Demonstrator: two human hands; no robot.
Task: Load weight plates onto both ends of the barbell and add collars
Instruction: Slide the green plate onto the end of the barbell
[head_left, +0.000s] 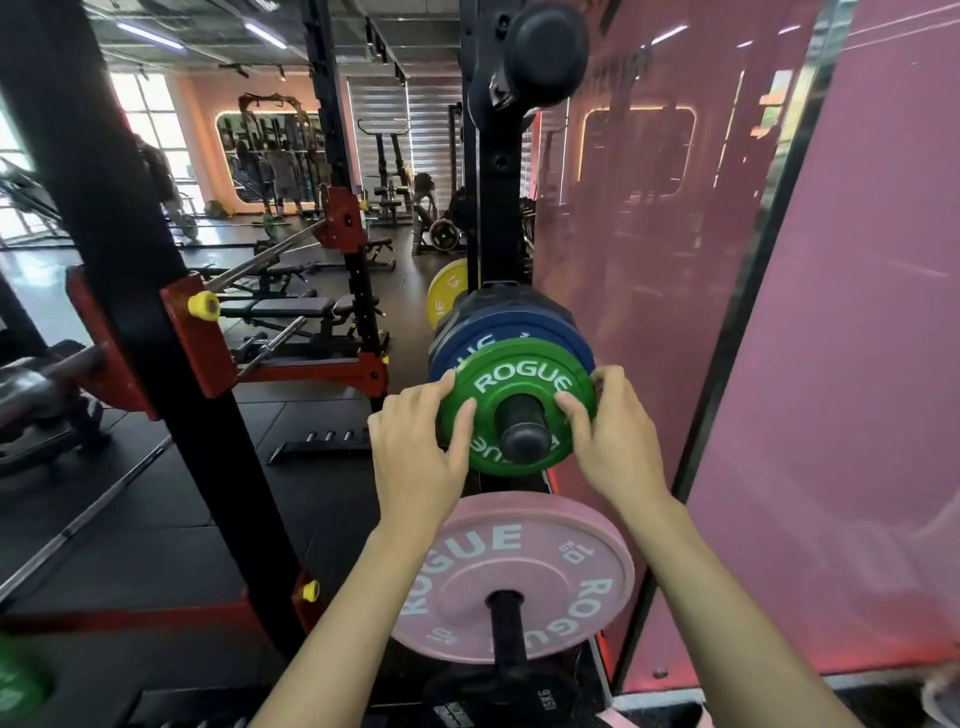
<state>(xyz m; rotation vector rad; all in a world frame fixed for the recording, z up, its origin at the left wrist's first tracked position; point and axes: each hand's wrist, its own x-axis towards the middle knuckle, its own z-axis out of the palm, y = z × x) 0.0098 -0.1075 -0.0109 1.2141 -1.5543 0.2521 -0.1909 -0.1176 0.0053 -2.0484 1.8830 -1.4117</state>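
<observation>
A small green ROGUE plate (519, 371) sits on a black storage peg (523, 426) of the rack, in front of a blue plate (511, 325). My left hand (421, 447) grips the green plate's left rim. My right hand (615, 436) grips its right rim, thumb on the face. Below, a pink ROGUE 10 kg plate (519, 561) hangs on a lower peg (506, 639). A barbell (260, 260) rests in the red hooks of the rack at the left. No collars are visible.
A black rack upright (130, 260) with red brackets stands at the left. A pink glass wall (779, 312) is close on the right. A yellow plate (444, 293) hangs behind the upright. A green plate (18, 686) is at the bottom left corner. Benches and people stand farther back.
</observation>
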